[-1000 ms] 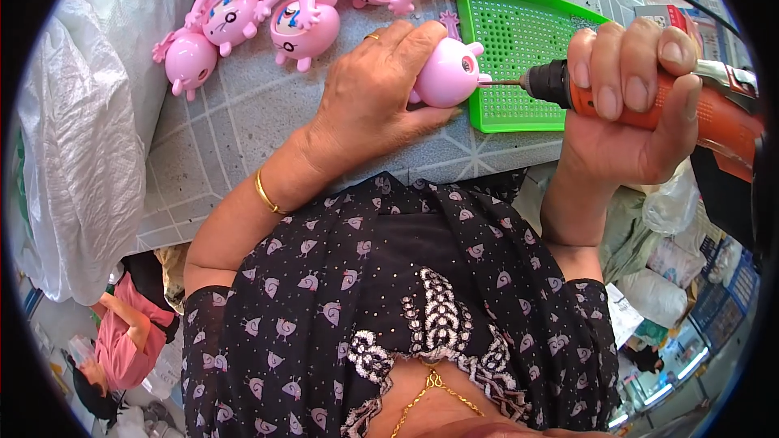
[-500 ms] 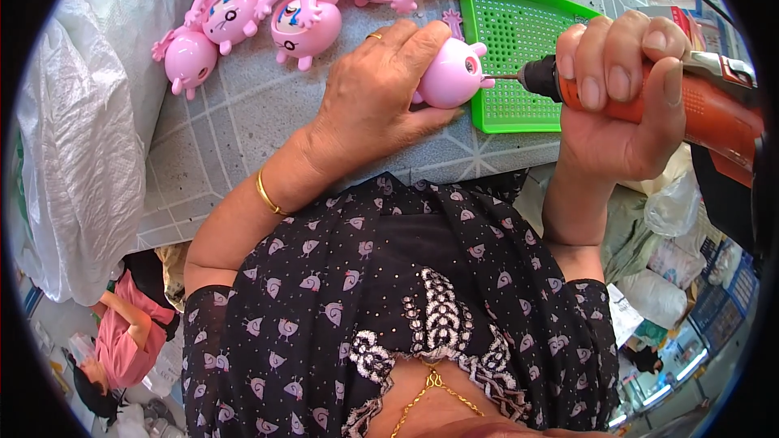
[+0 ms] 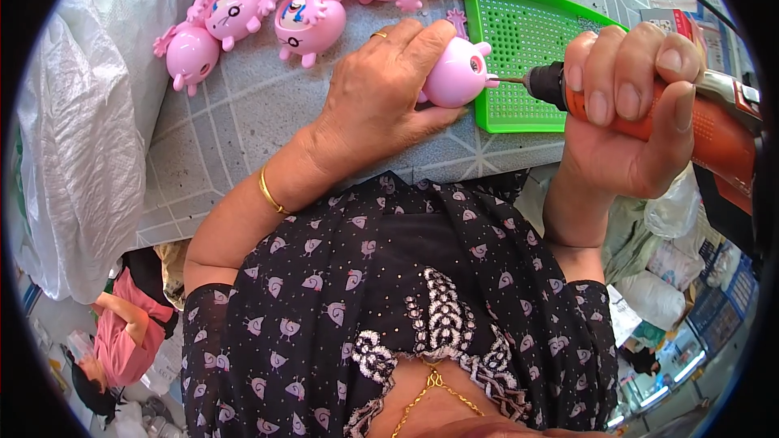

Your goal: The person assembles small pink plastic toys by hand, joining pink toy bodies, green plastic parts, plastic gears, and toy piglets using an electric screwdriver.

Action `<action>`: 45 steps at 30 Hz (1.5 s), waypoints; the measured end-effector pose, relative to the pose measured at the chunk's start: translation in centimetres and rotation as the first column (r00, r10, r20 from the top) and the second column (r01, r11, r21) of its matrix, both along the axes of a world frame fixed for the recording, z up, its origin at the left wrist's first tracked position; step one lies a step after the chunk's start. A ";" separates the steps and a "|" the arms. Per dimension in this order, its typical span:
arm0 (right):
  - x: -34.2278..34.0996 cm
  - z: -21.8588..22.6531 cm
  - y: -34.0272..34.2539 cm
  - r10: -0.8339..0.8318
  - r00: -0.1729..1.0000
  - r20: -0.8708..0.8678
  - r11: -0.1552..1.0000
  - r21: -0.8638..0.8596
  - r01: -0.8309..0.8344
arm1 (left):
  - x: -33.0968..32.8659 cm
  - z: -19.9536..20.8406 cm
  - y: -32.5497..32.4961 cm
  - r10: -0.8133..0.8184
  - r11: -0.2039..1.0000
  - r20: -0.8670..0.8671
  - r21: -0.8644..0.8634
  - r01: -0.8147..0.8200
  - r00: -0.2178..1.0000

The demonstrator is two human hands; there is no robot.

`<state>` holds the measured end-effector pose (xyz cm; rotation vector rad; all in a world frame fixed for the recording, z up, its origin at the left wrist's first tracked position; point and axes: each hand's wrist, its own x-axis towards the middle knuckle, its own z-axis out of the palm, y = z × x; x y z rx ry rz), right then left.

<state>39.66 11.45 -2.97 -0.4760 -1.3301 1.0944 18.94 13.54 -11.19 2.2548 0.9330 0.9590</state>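
Observation:
My left hand point(image 3: 389, 81) is closed around a pink plastic toy figure point(image 3: 456, 75) and keeps its rounded head over the table. The rest of that toy is mostly hidden by my fingers. In my right hand point(image 3: 629, 105) is an orange power screwdriver point(image 3: 714, 134) with a black nose point(image 3: 546, 84). Its thin bit point(image 3: 511, 79) points left at the toy's side, with the tip at or very near a small protruding ear-like part. Below the bit lies a green perforated tray point(image 3: 527, 123), its holes holding many small metallic screws.
Several pink toys point(image 3: 312, 24) with blue parts lie along the far side of the grey patterned table point(image 3: 235, 146). A white woven sack point(image 3: 89, 130) drapes over the left edge. Another person in a pink top point(image 3: 130, 332) is at lower left; bags point(image 3: 657, 296) fill the lower right.
Both my hands have shifted slightly right, the toy and screwdriver with them. The bit now sits a little lower along the toy's side. Nothing has been let go.

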 end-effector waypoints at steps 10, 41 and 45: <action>0.7 0.1 -0.1 0.034 0.999 0.022 0.999 -0.021 -0.034 | 0.1 -0.1 -0.1 -0.001 1.000 -0.003 0.010 0.002 1.000; -1.5 1.1 0.3 -0.043 0.985 0.167 0.998 -0.046 0.052 | 0.4 -0.1 -0.1 0.034 0.999 -0.009 0.041 -0.033 0.999; -2.3 0.6 1.1 -0.011 0.987 0.159 1.000 -0.017 0.014 | 0.0 0.1 -0.2 0.050 0.998 -0.033 0.034 -0.048 0.998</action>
